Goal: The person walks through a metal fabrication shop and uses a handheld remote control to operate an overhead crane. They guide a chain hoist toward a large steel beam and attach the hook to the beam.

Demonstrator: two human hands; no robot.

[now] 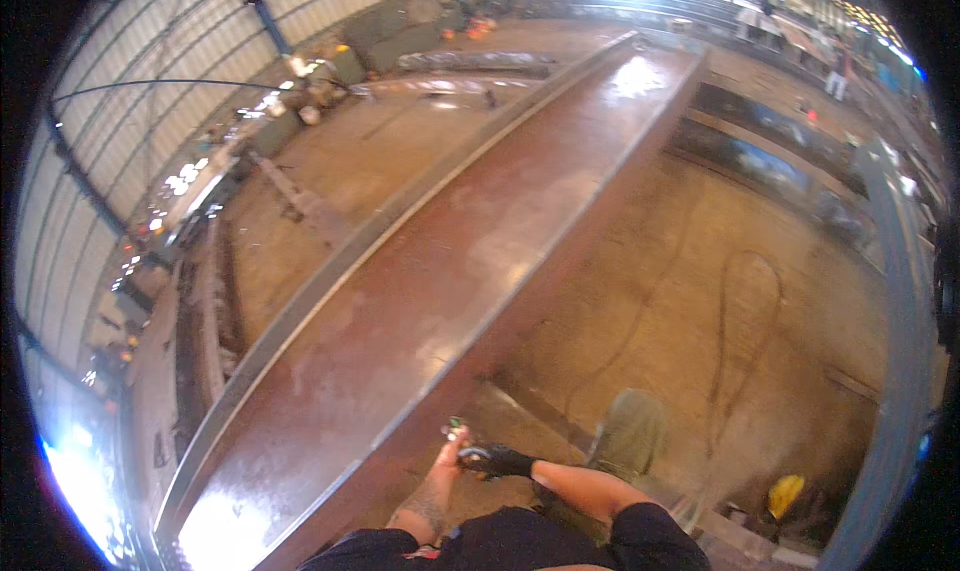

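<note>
Close in front of my body, my two hands meet beside the near edge of a long reddish-brown steel beam (pixel 450 261). My left hand (pixel 452 451) is bare, its fingers closed around a small object (pixel 456 427) with green and pale spots, too small and blurred to name. A black glove covers my right hand (pixel 500 461). Its fingers curl in against the left hand, and a greyish bit shows at their tips; what they grip, if anything, is hidden. The beam runs from lower left to upper right, with raised flanges along both sides.
Dark steel beams (pixel 760 161) lie beyond on the right, and a long grey-blue beam (pixel 890 351) stands along the right rim. A cable (pixel 722 341) loops over the brown floor. A yellow item (pixel 786 495) lies at lower right. Far off, a person (pixel 838 74) stands.
</note>
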